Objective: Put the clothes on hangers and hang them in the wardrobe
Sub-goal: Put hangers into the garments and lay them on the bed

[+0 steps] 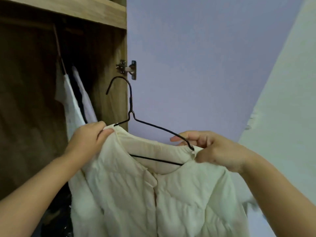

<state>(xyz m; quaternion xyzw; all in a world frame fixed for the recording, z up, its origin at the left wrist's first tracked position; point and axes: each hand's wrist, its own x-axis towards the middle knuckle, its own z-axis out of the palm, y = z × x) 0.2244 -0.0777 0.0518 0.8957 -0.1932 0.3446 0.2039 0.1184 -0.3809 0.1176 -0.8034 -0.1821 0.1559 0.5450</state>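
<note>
Inside the wooden wardrobe (109,93) on my left I see a few garments already hanging: a white top (71,106) on a pinkish hanger (59,48), a second pale piece (85,100) just beside it, and something dark between them that I cannot make out. More dark fabric (58,211) lies low in the same compartment, too dim to identify. A metal hinge (126,69) sits on the wardrobe's side panel, with a lilac door (188,65) opening off it. Out in front of the opening, I hold a cream quilted jacket (153,194) on a black wire hanger (145,124). The hanger's long axis runs roughly left to right, sloping down toward my right, and its hook stands upward with the open tip curling back toward the wardrobe. The jacket hangs front toward me, its button placket running straight down, its neckline open so the hanger's bottom bar shows across it. My left hand (87,139) has fingers and thumb curled, pinching the jacket's left shoulder seam just where the wire disappears under the fabric. My right hand (210,151) pinches the other shoulder at the collar edge between thumb and curled fingers, the wire's right arm passing under the forefinger there
</note>
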